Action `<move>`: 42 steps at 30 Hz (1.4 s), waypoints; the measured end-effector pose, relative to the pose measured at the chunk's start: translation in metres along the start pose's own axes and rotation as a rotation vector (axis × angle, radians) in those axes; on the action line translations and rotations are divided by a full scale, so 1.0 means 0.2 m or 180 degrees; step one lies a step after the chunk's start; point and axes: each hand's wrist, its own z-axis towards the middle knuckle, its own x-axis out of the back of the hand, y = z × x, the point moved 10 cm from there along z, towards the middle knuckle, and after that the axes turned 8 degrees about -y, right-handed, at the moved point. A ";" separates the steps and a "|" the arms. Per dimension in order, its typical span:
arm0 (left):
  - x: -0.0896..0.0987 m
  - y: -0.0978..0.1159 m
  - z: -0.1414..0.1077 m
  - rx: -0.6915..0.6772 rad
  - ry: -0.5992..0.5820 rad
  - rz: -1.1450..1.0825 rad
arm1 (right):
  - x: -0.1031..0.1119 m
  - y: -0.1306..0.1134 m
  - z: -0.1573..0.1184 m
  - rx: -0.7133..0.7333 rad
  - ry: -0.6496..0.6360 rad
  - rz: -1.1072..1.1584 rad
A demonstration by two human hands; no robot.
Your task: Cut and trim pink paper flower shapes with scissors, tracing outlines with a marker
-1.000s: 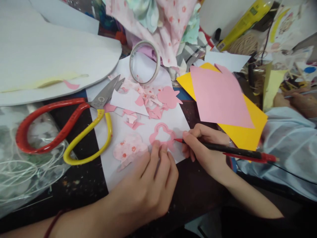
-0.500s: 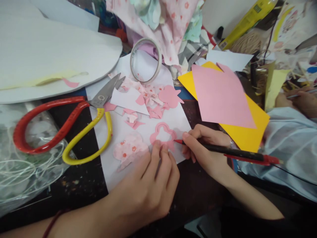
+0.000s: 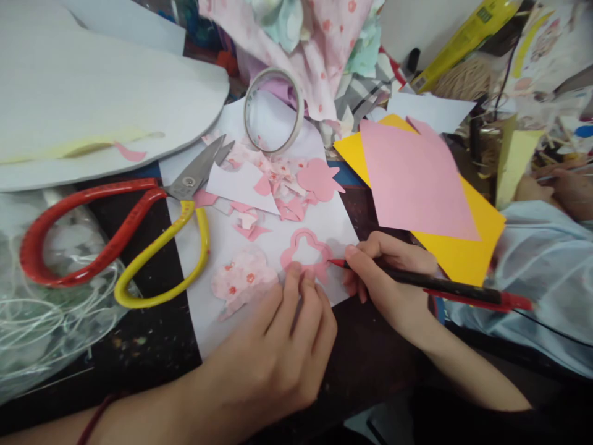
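A pink paper cutout [image 3: 288, 254] with a scalloped outline and a gap in its middle lies on a white sheet [image 3: 204, 312]. The fingertips of my left hand [image 3: 282, 352] press its lower edge against the sheet. My right hand [image 3: 393, 278] grips a black-and-red pen [image 3: 445, 283], whose red tip is at the cutout's right edge. Left of the cutout is a flower-print cloth piece [image 3: 243, 275], partly behind my left fingers. Pink and floral scraps [image 3: 273, 170] and a pink paper flower [image 3: 319, 179] lie farther up the sheet.
Scissors [image 3: 188, 182] with red and yellow handles lie partly open at left, beside a clear plastic bag [image 3: 60, 321]. A tape roll [image 3: 248, 117] stands at the back. Pink paper [image 3: 417, 173] overlaps yellow paper [image 3: 486, 228] at right. Another person's hand [image 3: 572, 191] shows at far right.
The pen and my right hand have shifted very slightly to the right. My left hand stays on the cutout.
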 end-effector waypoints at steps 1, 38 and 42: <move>0.00 0.00 0.00 0.0006 0.0008 -0.0008 | 0.00 0.00 0.00 -0.0005 0.0014 -0.0001; 0.00 0.00 0.00 -0.0015 -0.0036 0.0058 | -0.05 -0.03 0.01 -0.0020 -0.0357 -0.0288; 0.00 0.00 0.00 -0.0018 -0.0028 0.0056 | -0.03 -0.03 0.01 0.0003 -0.0223 -0.0279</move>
